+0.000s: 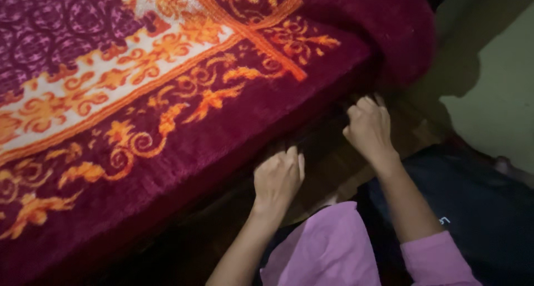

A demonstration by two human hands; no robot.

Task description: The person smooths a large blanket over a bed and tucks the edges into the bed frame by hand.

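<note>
A thick maroon blanket [167, 97] with orange and cream floral bands covers a bed and hangs over its near edge. My left hand [278, 177] is curled at the blanket's lower edge, fingers tucked under the hem in the dark gap beside the bed. My right hand [368, 127] is also curled, pressed against the blanket's edge near the bed's corner. Whether either hand pinches the fabric is hidden by shadow. Pink sleeves [328, 247] cover my arms.
The blanket's corner [389, 30] bulges at the upper right. A pale green wall [500, 97] stands to the right. Dark trousers [473, 208] show at the lower right. A brown wooden bed side [328, 169] shows below the blanket.
</note>
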